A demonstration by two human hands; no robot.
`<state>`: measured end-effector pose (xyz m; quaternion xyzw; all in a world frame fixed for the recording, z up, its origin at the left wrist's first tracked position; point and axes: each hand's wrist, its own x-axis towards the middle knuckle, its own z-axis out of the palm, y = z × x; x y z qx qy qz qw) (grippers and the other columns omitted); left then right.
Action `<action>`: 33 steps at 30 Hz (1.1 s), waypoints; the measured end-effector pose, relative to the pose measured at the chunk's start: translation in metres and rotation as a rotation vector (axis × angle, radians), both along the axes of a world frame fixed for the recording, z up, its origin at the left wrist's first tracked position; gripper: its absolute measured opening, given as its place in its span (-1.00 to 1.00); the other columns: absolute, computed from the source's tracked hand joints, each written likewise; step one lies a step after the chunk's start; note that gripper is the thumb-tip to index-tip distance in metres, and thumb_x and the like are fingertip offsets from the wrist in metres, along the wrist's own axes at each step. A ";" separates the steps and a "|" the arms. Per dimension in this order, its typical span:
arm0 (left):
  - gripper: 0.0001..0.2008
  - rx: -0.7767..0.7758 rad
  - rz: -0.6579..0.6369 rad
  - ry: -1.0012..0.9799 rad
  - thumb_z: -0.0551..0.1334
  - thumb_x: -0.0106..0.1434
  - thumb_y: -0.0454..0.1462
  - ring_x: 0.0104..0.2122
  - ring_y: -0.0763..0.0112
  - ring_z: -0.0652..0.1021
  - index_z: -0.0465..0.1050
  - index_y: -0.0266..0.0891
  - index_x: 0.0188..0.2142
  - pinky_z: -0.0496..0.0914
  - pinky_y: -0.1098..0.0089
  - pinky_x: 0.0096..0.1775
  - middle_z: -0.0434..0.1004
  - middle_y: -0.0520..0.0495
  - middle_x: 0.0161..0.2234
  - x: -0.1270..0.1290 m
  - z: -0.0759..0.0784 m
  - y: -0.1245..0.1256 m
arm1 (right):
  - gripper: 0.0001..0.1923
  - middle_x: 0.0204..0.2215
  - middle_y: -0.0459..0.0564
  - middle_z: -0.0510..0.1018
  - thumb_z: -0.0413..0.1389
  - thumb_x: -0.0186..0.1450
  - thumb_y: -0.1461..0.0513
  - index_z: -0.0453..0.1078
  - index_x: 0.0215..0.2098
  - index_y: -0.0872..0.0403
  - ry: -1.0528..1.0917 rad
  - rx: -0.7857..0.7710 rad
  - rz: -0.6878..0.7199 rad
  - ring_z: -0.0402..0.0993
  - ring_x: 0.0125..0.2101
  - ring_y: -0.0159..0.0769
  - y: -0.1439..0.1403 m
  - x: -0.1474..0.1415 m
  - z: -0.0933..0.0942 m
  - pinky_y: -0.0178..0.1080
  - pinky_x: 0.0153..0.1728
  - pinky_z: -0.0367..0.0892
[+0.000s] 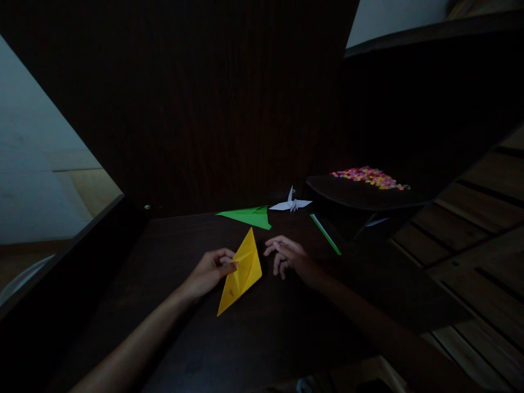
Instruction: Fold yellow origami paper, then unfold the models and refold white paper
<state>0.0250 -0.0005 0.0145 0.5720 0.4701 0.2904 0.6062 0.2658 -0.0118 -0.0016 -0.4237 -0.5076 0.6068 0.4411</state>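
A folded sheet of yellow origami paper [248,267], shaped like a long diamond with creases across its middle, is held at its left edge by my left hand [210,272]. The thumb lies on top of the paper and the other fingers are behind it. Just right of the paper, apart from it, is my right hand [291,257], its fingers loosely curled and spread with nothing in them. Beyond the hands lie a green paper plane [249,216] and a white origami crane [292,204] on the dark wooden surface [172,338].
A narrow green and white paper strip [326,234] lies to the right. On a curved dark shelf [327,191] sits a pile of small colourful pieces [370,177]. A tall dark panel [196,109] rises at the back, and a raised edge [77,251] runs along the left.
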 end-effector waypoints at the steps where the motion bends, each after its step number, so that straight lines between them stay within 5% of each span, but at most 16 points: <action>1: -0.72 -0.017 0.023 -0.044 0.39 -0.03 -0.18 -0.42 0.32 0.55 0.49 -0.28 -0.34 0.39 0.40 -0.35 0.57 -0.01 -0.48 0.001 0.000 -0.001 | -0.60 -0.29 0.01 0.52 0.14 0.22 -0.03 0.33 -0.17 0.09 0.030 -0.039 0.041 0.45 -0.67 -0.43 0.000 -0.002 -0.001 -0.41 -0.79 0.27; 13: -0.73 0.061 0.194 -0.202 0.47 -0.16 -0.33 -0.54 0.49 0.48 0.47 -0.30 -0.44 0.33 0.51 -0.46 0.52 0.05 -0.55 0.010 -0.010 -0.006 | -0.65 -0.55 -0.15 0.47 0.32 0.06 0.06 0.38 -0.36 0.13 0.037 -0.047 0.036 0.39 -0.73 -0.46 -0.008 -0.036 -0.003 -0.43 -0.80 0.23; 21: -0.76 0.067 0.184 -0.211 0.45 -0.11 -0.33 -0.48 0.42 0.53 0.49 -0.29 -0.41 0.38 0.48 -0.41 0.57 0.00 -0.49 0.012 -0.008 -0.010 | -0.69 -0.75 -0.22 0.38 0.29 0.08 0.06 0.40 -0.44 0.13 -0.013 -0.050 0.055 0.21 -0.79 -0.52 -0.011 -0.041 -0.001 -0.43 -0.78 0.13; 33: -0.79 -0.378 0.082 -0.556 0.37 0.11 -0.21 -0.48 0.37 0.57 0.54 -0.33 -0.32 0.44 0.43 -0.38 0.60 -0.12 -0.41 0.011 0.006 -0.017 | -0.68 -0.68 -0.13 0.48 0.27 0.12 0.06 0.36 -0.46 0.13 0.049 -0.044 0.145 0.36 -0.72 -0.46 -0.011 -0.033 0.009 -0.43 -0.75 0.18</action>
